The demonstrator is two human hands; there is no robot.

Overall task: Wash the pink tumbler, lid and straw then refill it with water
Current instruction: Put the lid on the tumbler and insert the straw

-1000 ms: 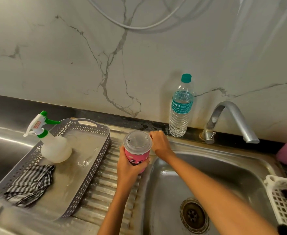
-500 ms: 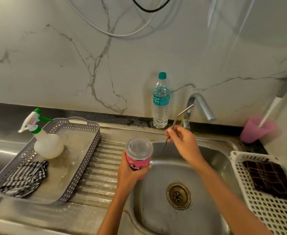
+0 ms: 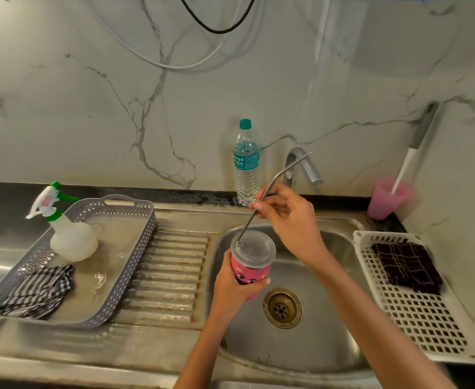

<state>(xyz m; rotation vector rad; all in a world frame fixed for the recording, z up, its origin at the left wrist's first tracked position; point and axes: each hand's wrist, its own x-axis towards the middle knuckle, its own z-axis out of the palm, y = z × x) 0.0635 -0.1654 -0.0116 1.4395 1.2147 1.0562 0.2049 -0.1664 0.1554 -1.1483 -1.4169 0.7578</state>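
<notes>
A perforated grey plastic tray (image 3: 132,262) is set on the ribbed steel drainboard (image 3: 172,272). Over the basin (image 3: 329,332), the pink tumbler (image 3: 251,272), capped by a round translucent lid (image 3: 256,247), is gripped by the left hand (image 3: 229,290). A bent metal straw (image 3: 272,188), tip at the lid, is pinched by the right hand (image 3: 292,220).

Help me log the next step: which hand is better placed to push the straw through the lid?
Right, likely. The right hand pinches the straw, whose lower tip sits at the hole in the lid; the left hand grips the pink tumbler, steadying it over the sink.
</notes>
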